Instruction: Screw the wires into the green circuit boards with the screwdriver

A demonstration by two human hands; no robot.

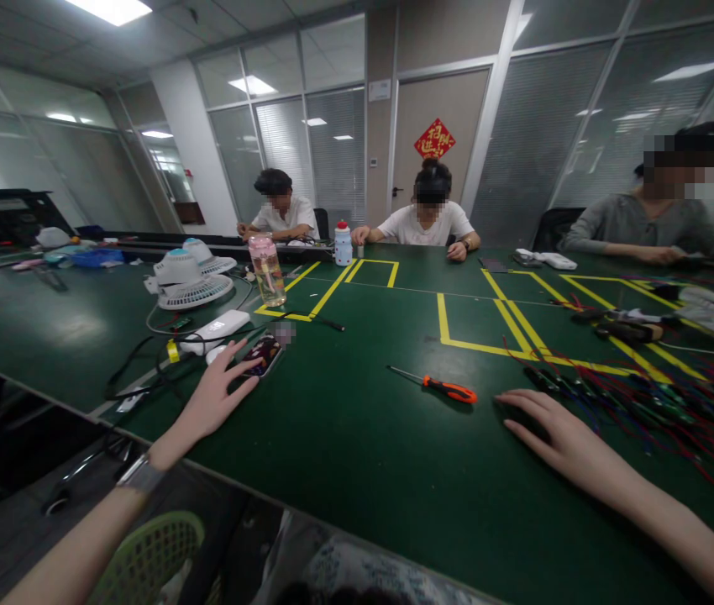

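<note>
On the green table (pixel 357 437) an orange and black screwdriver (pixel 451 390) lies flat, its metal shaft pointing left. My right hand (pixel 543 424) rests just right of its handle, fingers apart and holding nothing. At the left, my left hand (pixel 222 391) is spread, with its fingertips at the near edge of a dark patterned phone (pixel 262 355); it is not gripping it. A white device with a lit display (pixel 215 329) lies behind that hand, beside black cables.
Bundled red and black wires (pixel 640 407) cover the right side. A pink-lidded bottle (pixel 267 273), a blue bottle (pixel 343 245) and white fans (pixel 190 281) stand farther back. Yellow tape marks the tabletop. Several people sit across the table. A green basket (pixel 149 559) is below the near edge.
</note>
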